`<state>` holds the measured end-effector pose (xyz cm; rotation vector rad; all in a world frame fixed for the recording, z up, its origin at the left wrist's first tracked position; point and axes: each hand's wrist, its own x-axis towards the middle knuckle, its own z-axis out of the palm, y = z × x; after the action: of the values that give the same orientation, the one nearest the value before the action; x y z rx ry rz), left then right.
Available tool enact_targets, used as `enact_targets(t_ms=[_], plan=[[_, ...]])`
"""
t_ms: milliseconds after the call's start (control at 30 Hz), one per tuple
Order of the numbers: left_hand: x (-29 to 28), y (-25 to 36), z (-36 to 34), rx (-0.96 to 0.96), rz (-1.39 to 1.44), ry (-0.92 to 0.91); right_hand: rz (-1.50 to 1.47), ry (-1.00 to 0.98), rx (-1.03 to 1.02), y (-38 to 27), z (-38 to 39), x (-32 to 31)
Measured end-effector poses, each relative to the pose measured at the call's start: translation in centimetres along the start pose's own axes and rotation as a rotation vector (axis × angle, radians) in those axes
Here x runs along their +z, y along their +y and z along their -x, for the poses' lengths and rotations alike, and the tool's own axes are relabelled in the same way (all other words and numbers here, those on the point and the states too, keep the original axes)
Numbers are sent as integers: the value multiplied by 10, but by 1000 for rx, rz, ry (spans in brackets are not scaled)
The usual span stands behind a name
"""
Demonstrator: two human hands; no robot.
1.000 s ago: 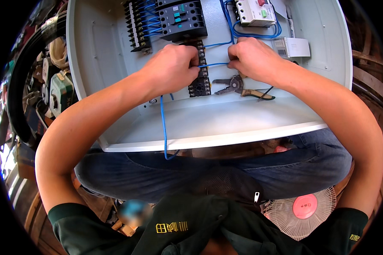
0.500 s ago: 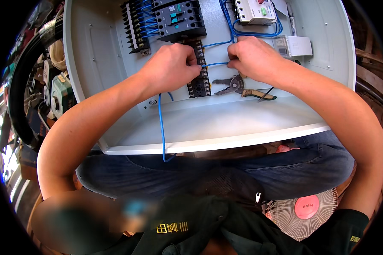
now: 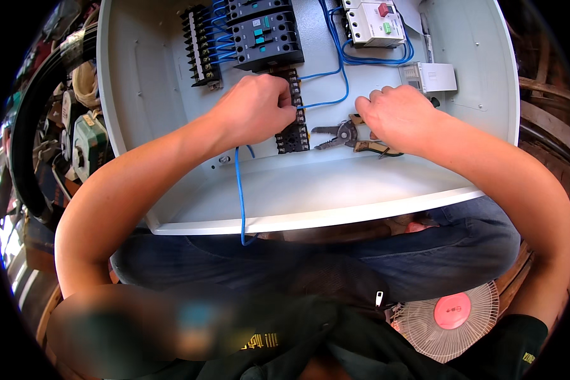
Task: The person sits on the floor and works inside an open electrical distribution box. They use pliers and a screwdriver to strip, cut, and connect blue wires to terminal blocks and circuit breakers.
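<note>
My left hand (image 3: 257,111) is closed in a pinch on the end of a blue wire (image 3: 328,102), at the side of a black relay socket (image 3: 291,140). That wire curves up to join the blue wires running up the panel. My right hand (image 3: 401,119) is off the wire, its fingers bent and slightly apart, over the wire strippers (image 3: 344,133). The strippers lie on the panel with jaws spread; my hand partly covers their handles, and any contact is unclear. Another blue wire (image 3: 240,190) hangs over the near edge of the grey metal enclosure (image 3: 323,218).
Above the socket sit a black contactor (image 3: 269,39) and a terminal strip (image 3: 202,50) joined by blue wires. A white motor breaker (image 3: 375,25) is at upper right, with a white box-shaped device (image 3: 436,77) below it. A fan (image 3: 451,311) stands at lower right.
My right hand has let go of the blue wire and moved down and right to the strippers. My left hand stays at the socket. The view has shifted slightly.
</note>
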<state>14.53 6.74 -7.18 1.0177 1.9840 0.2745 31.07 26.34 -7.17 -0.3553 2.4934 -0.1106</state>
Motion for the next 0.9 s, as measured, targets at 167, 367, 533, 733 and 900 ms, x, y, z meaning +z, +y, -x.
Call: enact_targets(t_ms=[167, 367, 533, 733, 900], plan=[[-7, 10, 3, -26, 43, -5, 11, 93, -209, 12, -12, 2], [-21, 21, 13, 26, 133, 49, -251, -248, -14, -13, 25, -65], [-28, 26, 20, 65, 245, 100, -527, 157, 54, 9, 72, -66], [-30, 31, 17, 45, 417, 173, -1434, 15, 82, 5, 79, -54], [-33, 34, 17, 22, 575, 244, -1641, -185, 219, -3, 73, -67]])
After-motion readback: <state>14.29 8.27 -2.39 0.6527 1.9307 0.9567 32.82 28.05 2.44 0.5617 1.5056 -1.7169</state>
